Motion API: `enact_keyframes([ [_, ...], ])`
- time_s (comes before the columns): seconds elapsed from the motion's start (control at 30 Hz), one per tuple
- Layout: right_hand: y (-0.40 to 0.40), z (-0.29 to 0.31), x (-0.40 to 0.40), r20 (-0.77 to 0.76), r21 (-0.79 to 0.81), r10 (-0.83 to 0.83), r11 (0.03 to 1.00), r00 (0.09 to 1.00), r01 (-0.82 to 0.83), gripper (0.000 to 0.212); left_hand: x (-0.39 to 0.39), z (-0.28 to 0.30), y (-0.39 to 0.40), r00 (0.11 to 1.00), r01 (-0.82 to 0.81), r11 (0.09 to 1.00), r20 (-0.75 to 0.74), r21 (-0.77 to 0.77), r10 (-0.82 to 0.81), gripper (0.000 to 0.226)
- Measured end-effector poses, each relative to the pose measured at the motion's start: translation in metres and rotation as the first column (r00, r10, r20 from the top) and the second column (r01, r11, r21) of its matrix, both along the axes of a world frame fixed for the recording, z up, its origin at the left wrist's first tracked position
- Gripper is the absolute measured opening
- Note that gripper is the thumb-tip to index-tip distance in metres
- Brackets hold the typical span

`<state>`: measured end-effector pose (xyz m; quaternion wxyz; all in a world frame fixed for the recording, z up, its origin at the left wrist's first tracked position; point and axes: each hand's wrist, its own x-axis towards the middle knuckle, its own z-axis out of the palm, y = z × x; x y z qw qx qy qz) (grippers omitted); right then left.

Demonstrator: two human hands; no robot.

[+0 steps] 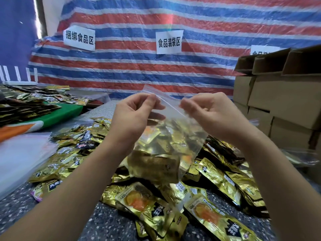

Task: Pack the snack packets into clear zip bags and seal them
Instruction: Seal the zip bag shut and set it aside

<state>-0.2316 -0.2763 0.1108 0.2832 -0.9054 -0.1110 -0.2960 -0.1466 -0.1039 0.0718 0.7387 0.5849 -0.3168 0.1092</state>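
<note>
Clear zip bag (166, 136) stuffed with gold packets | left hand (137, 115), right hand (210, 115) pinching its top edge

Two forearms, bare from lower frame edge to wrist; no sleeve visible. Left hand (133, 115) and right hand (208, 115): bare, apparently without rings or gloves; fingernails short where visible.

**Bright, even light; wide-angle warp**

Soft daylight-like light, no hard shadows. Overexposed strip at top-left. Glare on the gold snack packets (217, 173) and sheen on the clear zip bag (166, 136). Strong fisheye bend at edges: cardboard boxes (281, 94) lean, forearms stretch. Centre fairly sharp; corners and near packets soft w/ slight smear.
</note>
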Motion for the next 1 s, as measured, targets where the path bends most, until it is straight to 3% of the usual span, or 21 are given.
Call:
enact_keyframes([
  [0.07, -0.003, 0.000, -0.002, 0.021, -0.105, -0.029, 0.994, 0.999, 0.031, 0.038, -0.001, 0.001, -0.002, 0.998, 0.040, 0.999, -0.049, -0.032, -0.042, 0.023],
  [0.17, -0.006, -0.003, 0.001, 0.115, -0.062, -0.057, 0.996, 0.992, 0.064, 0.014, -0.001, -0.001, -0.004, 0.997, 0.053, 0.998, -0.055, -0.040, -0.055, 0.023],
  [0.3, -0.009, -0.009, 0.004, 0.080, -0.004, -0.111, 0.994, 0.991, 0.112, 0.024, 0.002, -0.008, -0.006, 1.000, 0.001, 0.999, 0.008, 0.054, -0.001, 0.023],
  [0.5, -0.003, -0.010, 0.009, 0.033, -0.182, -0.195, 0.963, 0.980, 0.198, 0.031, -0.002, -0.014, -0.015, 0.997, 0.076, 0.995, -0.040, 0.066, -0.073, 0.023],
  [0.7, 0.006, -0.001, 0.013, 0.039, -0.180, -0.145, 0.972, 0.989, 0.149, 0.011, -0.009, -0.017, -0.022, 0.995, 0.085, 0.990, 0.044, 0.111, -0.091, 0.036],
  [0.87, 0.006, -0.004, 0.012, -0.008, -0.141, -0.134, 0.981, 0.991, 0.132, 0.016, -0.011, -0.019, -0.018, 0.997, 0.021, 0.997, 0.071, 0.073, -0.026, 0.012],
  [1.0, 0.009, -0.004, 0.009, 0.001, -0.145, -0.090, 0.985, 0.996, 0.089, 0.012, -0.013, -0.018, -0.016, 0.996, 0.032, 0.997, 0.084, 0.076, -0.039, 0.012],
])
